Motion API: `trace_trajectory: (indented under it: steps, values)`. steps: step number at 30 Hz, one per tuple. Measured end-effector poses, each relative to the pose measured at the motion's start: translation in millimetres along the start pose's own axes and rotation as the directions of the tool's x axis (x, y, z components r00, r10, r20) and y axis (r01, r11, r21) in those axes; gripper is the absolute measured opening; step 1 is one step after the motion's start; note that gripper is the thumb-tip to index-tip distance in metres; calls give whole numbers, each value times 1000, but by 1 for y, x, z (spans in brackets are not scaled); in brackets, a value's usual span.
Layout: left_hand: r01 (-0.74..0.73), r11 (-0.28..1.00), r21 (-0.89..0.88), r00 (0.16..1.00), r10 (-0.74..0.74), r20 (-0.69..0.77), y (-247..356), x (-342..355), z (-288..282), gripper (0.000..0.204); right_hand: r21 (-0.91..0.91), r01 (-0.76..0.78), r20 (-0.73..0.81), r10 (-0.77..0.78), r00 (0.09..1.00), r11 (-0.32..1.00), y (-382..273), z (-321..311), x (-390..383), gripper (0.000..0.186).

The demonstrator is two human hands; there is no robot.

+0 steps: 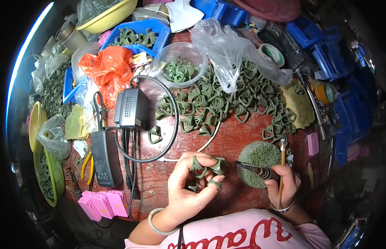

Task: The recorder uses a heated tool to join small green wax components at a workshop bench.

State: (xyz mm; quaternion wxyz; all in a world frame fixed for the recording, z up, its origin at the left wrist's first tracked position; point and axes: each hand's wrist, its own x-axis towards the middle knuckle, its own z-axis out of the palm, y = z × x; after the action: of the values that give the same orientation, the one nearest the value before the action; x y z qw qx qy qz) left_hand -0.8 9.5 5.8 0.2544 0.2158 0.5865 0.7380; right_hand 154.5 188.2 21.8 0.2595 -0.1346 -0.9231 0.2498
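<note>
My left hand (182, 189) is closed on a few dark green wax rings; one ring (218, 165) sticks out past the fingertips, and another (196, 164) sits by the index finger. A green band lies across the thumb tip. In my right hand (286, 182) is a wax pen (262, 171) with a dark pointed tip, aimed left at the rings with a small gap between. A thin wooden brush (281, 174) stands upright in the same grip. Behind the pen tip lies a round pad (263, 153) covered in green crumbs.
Many green rings (213, 103) are heaped at the back of the red table (155, 174). A clear tub (180, 50) and a blue tray (161, 31) hold more. A black power box (132, 108) with looped cables, an adapter (105, 159) and pink blocks (102, 204) stand left.
</note>
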Motion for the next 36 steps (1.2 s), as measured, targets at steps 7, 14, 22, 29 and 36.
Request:
trace_trajectory:
  steps: [7,14,22,29,36]
  values:
    - [-132,965,226,990,114,87,0,-1,-6,36,8,40,37,-40,999,999,1,-3,2,34]
    - [-252,913,319,967,232,102,-1,1,-5,33,29,53,94,-55,994,998,3,-3,5,33]
    - [-303,876,377,953,277,121,1,3,-5,32,30,15,67,-17,998,999,1,0,5,40]
    - [-303,877,373,953,284,105,2,3,-4,33,37,24,71,-27,997,999,1,1,4,39]
    - [-306,876,373,952,287,107,1,3,-4,33,18,30,82,-32,996,999,1,-1,4,39]
